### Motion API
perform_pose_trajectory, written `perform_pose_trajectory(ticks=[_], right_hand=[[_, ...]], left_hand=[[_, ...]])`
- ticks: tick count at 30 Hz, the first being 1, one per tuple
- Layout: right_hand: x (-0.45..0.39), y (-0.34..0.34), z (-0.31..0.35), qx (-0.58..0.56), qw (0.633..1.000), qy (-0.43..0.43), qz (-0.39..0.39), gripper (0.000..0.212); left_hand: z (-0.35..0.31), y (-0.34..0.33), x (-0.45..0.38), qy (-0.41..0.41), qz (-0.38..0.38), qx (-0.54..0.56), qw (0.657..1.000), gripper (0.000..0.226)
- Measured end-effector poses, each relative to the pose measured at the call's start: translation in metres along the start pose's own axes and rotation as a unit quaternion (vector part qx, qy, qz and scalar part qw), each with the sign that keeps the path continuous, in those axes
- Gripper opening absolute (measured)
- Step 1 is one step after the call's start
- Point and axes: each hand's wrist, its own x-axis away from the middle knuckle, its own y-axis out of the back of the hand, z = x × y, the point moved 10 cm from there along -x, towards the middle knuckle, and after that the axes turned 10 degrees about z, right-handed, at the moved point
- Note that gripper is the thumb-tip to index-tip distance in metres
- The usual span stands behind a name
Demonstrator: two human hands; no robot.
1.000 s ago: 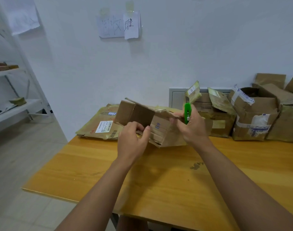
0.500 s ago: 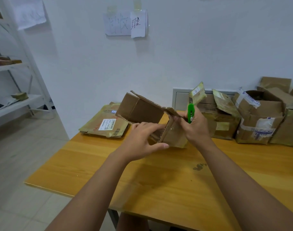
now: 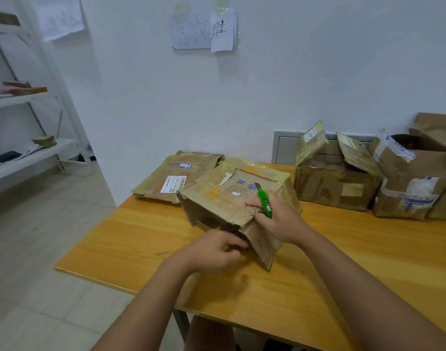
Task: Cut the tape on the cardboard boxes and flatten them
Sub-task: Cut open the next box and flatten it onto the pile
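Observation:
A worn brown cardboard box (image 3: 224, 198), partly collapsed, is held tilted over the wooden table (image 3: 369, 269). My left hand (image 3: 217, 249) grips its lower near edge, fingers curled under the flap. My right hand (image 3: 280, 219) holds the box's right side and grips a green utility knife (image 3: 265, 202), its blade end pointing up and away over the box's top panel. A flattened box (image 3: 173, 178) with a white barcode label lies on the table behind it.
Several opened, taped boxes (image 3: 336, 183) stand along the wall at the table's back right, another (image 3: 414, 183) further right. A white shelf rack (image 3: 26, 158) is at the left. Tiled floor lies beyond the table's left edge.
The box has been turned over and pressed lower, its printed panel now facing up. My left hand dropped to the near lower edge; my right hand stayed on the box with the knife.

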Motion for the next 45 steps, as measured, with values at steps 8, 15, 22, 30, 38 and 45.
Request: perform_pose_trajectory(ticks=[8, 15, 22, 30, 38, 45], right_hand=[[-0.011, -0.038, -0.007, -0.122, 0.990, -0.037, 0.062, 0.045], [-0.019, -0.066, -0.028, 0.039, 0.993, -0.098, 0.056, 0.022], [-0.017, -0.062, -0.031, 0.093, 0.993, -0.056, -0.049, 0.027], [0.000, -0.036, -0.043, 0.057, 0.983, -0.092, -0.149, 0.036], [0.022, -0.008, -0.080, -0.114, 0.942, -0.222, -0.227, 0.033], [0.017, -0.013, -0.066, -0.218, 0.931, -0.239, -0.171, 0.032]], left_hand=[[0.043, 0.103, 0.015, 0.109, -0.358, -0.075, 0.924, 0.030], [0.123, 0.042, -0.040, 0.272, -0.065, -0.110, 0.954, 0.079], [0.154, 0.078, -0.023, 0.368, -0.170, -0.076, 0.911, 0.097], [0.143, 0.119, -0.005, 0.385, -0.153, -0.074, 0.907, 0.084], [0.148, 0.094, 0.051, 0.245, -0.297, 0.258, 0.886, 0.051], [0.164, 0.076, 0.088, 0.214, -0.368, 0.378, 0.822, 0.030]])
